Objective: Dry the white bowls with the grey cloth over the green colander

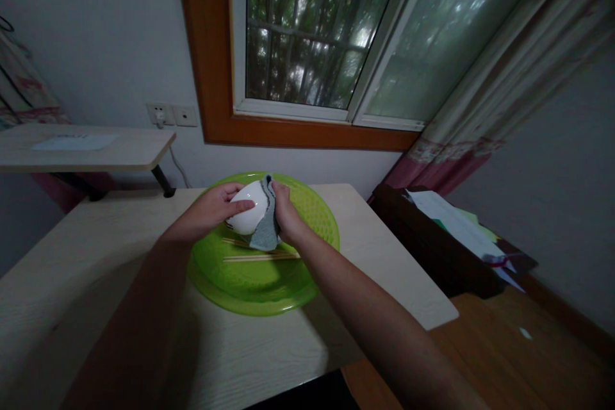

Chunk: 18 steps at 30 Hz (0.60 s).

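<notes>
Left fingers have the bowl pinched, thumb across the outside, while the right fingers are bunched on the cloth against its far side. Bowl's tipped over and held up above the tray. Can't really tell how far the cloth goes inside, it's dim and the hand's in the way.

I'd keep that thumb firm but light, since glaze gets slippy, and turn the bowl in small bits rather than twisting the wrist. Press evenly through the cloth and bunch up the loose tail hanging under the fingers. It could snag the chopsticks just below.

For room, I'd stay over the tray, inside its rim. The bench runs wider on the left side of the fingers, but the shelf and its leg are up there. Past the right fingers the bench edge comes sooner, so keep that elbow tame.
</notes>
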Each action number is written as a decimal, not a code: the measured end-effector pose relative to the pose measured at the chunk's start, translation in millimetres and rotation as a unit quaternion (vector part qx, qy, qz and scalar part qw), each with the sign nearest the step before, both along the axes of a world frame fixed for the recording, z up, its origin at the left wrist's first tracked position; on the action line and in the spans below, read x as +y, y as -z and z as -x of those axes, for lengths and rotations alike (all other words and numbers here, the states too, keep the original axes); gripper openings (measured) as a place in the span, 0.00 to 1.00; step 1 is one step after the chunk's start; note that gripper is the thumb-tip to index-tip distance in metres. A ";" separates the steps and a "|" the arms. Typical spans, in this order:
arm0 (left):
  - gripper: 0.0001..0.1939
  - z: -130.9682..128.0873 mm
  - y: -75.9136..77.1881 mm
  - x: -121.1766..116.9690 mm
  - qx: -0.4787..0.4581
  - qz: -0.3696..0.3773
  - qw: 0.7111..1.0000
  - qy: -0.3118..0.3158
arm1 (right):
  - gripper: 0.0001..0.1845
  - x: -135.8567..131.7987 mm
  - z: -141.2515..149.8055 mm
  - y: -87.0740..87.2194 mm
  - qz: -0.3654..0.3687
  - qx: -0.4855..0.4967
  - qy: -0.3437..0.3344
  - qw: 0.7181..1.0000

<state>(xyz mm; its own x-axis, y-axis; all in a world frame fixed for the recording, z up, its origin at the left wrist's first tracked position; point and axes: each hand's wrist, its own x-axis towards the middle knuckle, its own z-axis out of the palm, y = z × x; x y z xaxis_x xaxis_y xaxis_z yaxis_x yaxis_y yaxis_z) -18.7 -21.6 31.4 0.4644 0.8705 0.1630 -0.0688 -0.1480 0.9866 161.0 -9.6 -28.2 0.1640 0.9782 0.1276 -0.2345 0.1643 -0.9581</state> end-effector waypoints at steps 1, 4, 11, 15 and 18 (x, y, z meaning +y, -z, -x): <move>0.15 0.6 1.0 0.1 0.001 0.004 1.000 0.007 | 0.23 -1.2 -0.5 -1.8 0.013 -0.012 0.008 1.000; 0.14 3.8 5.3 0.4 -0.031 0.026 0.999 0.021 | 0.22 -5.4 -1.8 -10.7 0.011 -0.050 0.024 0.998; 0.17 11.4 9.7 1.0 -0.135 0.089 0.987 0.026 | 0.18 -11.9 -5.5 -27.7 -0.072 -0.137 0.115 0.981; 0.16 16.6 12.1 2.6 -0.167 0.100 0.981 0.021 | 0.12 -9.2 -10.3 -25.3 -0.133 -0.202 0.165 0.956; 0.17 19.6 16.0 5.5 -0.163 0.100 0.981 0.023 | 0.11 -7.8 -13.8 -24.5 -0.148 -0.221 0.183 0.946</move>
<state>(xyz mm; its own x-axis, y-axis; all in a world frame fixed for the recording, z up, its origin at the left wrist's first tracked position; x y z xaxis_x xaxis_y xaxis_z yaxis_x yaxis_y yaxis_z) -38.3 -16.0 15.4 0.4558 0.8793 0.1382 -0.3884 0.0568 0.9197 174.9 -17.4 -3.7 0.3523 0.7764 0.5225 0.3026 0.4339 -0.8487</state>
